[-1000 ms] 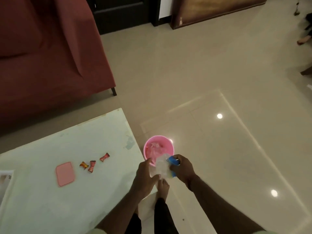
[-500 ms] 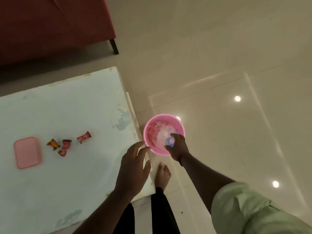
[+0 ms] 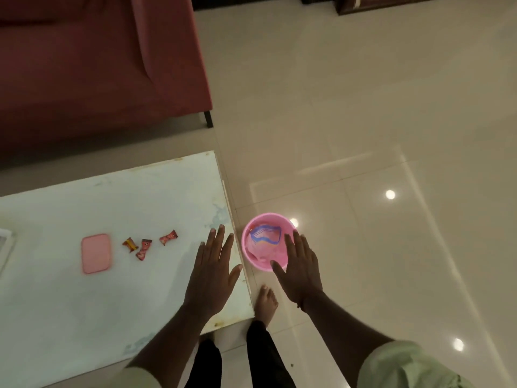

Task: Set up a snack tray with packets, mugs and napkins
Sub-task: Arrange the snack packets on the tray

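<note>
Two hands empty, fingers spread flat. Left hand (image 3: 212, 273) over table (image 3: 84, 303) edge; right hand (image 3: 300, 268) over near rim of pink bucket (image 3: 246, 247) on floor. Clear wrapper (image 3: 265, 236) with blue trim lies inside, just ahead-left of right hand. Three small packets (image 3: 145, 245) strung in row running left-right, beyond and left of left hand, pink tray (image 3: 95, 253) further left. Left hand nearer packets; likely picks those next.

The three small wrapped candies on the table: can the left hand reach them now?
Probably yes. The left hand is open and empty above the table, and nothing lies between it and the candies.
</note>
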`<act>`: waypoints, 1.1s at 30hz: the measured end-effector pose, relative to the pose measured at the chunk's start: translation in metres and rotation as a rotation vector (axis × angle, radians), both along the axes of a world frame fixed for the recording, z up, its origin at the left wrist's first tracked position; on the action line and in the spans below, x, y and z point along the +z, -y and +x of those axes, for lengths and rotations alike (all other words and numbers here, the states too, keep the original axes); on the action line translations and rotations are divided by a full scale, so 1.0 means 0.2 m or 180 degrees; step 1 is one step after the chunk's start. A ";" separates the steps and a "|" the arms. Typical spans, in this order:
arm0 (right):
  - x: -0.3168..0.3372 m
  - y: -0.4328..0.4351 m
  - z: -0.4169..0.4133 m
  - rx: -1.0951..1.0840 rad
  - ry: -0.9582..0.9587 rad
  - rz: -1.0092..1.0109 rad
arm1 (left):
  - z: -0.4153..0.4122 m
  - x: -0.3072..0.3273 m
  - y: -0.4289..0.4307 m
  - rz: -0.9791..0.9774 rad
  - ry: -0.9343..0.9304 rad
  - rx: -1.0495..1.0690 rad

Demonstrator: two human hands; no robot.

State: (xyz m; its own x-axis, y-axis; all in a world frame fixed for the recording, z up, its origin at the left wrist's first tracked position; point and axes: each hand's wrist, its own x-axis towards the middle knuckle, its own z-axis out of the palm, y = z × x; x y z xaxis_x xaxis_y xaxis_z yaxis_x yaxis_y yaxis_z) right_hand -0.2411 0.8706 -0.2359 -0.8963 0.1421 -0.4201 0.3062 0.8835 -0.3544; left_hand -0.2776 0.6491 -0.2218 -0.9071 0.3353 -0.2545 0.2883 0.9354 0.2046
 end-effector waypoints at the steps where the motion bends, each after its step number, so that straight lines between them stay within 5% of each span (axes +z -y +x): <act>1: 0.07 0.02 0.00 0.0099 -0.0052 0.0066 | 0.00 0.05 0.02 -0.0045 -0.0017 -0.0005; 15: 0.83 0.46 0.12 0.0331 -0.0639 0.0542 | 0.15 0.71 0.55 -0.0054 -0.0183 0.0207; 33: 1.03 1.09 0.20 0.1215 -0.0956 0.0419 | 0.55 1.00 1.34 -0.0170 -0.0499 0.1281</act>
